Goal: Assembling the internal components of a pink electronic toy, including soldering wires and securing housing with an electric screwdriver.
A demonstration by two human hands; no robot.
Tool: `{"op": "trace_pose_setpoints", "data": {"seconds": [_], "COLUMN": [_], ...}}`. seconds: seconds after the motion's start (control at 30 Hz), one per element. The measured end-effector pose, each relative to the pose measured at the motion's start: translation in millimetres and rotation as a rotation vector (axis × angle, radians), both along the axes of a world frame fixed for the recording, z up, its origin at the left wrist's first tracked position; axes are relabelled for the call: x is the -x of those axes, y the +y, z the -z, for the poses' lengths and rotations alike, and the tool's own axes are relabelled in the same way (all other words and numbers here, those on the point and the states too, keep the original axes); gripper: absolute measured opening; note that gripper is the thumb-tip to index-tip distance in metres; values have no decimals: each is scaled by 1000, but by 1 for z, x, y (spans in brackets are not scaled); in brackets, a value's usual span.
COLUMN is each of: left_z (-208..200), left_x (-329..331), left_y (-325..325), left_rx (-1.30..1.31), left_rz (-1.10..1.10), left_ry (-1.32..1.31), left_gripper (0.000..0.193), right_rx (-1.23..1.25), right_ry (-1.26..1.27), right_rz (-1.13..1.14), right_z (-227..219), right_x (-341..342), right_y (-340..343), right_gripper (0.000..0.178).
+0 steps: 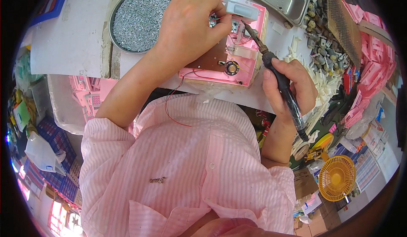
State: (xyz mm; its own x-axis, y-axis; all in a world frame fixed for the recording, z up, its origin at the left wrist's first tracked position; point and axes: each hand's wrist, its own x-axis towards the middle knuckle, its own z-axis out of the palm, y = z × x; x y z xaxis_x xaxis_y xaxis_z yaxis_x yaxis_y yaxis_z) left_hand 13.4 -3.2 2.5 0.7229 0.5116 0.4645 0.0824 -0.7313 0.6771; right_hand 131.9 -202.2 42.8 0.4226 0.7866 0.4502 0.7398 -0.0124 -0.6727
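Observation:
My left hand [190, 29] reaches over a pink plastic casing [205, 74], thumb and fingers pinched on a thin red wire [218, 18]. In my right hand [296, 84] is a soldering iron [282, 82] with a black handle. Its tip points up and left, close to my left fingertips; whether it touches anything I cannot tell. A brown board [210, 59] lies in the casing beside a round black part with a gold centre [232, 68]. A whitish box-shaped part [241, 10] sits at the casing's far end. Loose wires [171, 95] hang over the near edge.
A round metal bowl [140, 20] of small silvery screws stands left of the casing. At the far right is a metal tray [292, 8] with dark small parts. Small parts [324, 46], white strips [326, 84] and pink plastic pieces [373, 67] crowd the right side.

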Motion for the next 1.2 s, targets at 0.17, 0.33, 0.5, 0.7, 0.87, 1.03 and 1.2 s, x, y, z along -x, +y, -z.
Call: {"op": "trace_pose_setpoints", "data": {"seconds": [0.17, 0.33, 0.5, 0.7, 0.87, 1.03, 1.2], "left_z": [-1, -3, -5, -3, -1, -3, -6], "left_x": [0, 1, 2, 3, 4, 5, 8], "left_y": [0, 1, 1, 4, 3, 2, 4], "left_rx": [6, 2, -2, 2, 5, -12, 21], "left_rz": [-1, 18, 36, 52, 43, 26, 64], "left_ry": [7, 19, 0, -28, -25, -32, 10], "left_gripper": [16, 17, 17, 15, 14, 14, 15], "right_rx": [-9, 8, 9, -1, -23, -27, -65], "right_ry": [12, 12, 8, 0, 17, -17, -10], "right_rz": [-15, -11, -1, -7, -8, 6, 22], "right_z": [2, 0, 0, 0, 2, 2, 3], "right_x": [-2, -1, 0, -1, -2, -7, -6], "right_y": [-2, -3, -3, -3, -3, -9, -10], "right_gripper": [30, 31, 30, 29, 29, 29, 27]}}
